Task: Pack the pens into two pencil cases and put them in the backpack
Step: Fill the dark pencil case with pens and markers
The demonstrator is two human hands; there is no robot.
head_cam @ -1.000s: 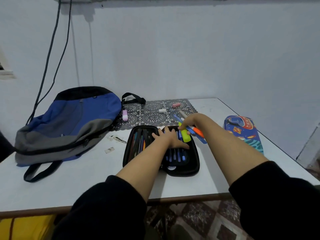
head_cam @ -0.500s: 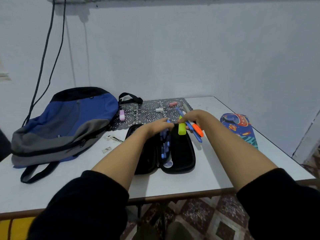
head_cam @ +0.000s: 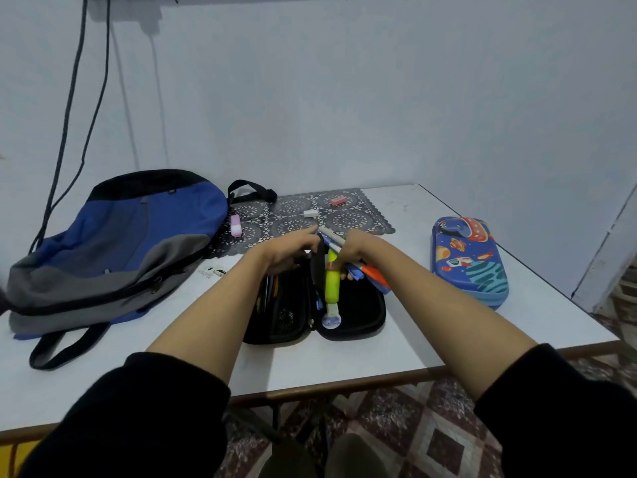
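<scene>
Black case point(head_cam: 348, 315) open, part filled; right hand point(head_cam: 351, 250) grasps pens point(head_cam: 365, 270); left hand point(head_cam: 293, 253) fingers unclear. Blue case point(head_cam: 470, 260), backpack point(head_cam: 113, 243) untouched.

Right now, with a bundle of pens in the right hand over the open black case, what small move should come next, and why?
Probably lower the right hand and lay its bundle of pens into the bare right half of the black pencil case. That half looks nearly bare, the left hand is at the centre divider, and the yellow highlighter already dips toward it.
</scene>
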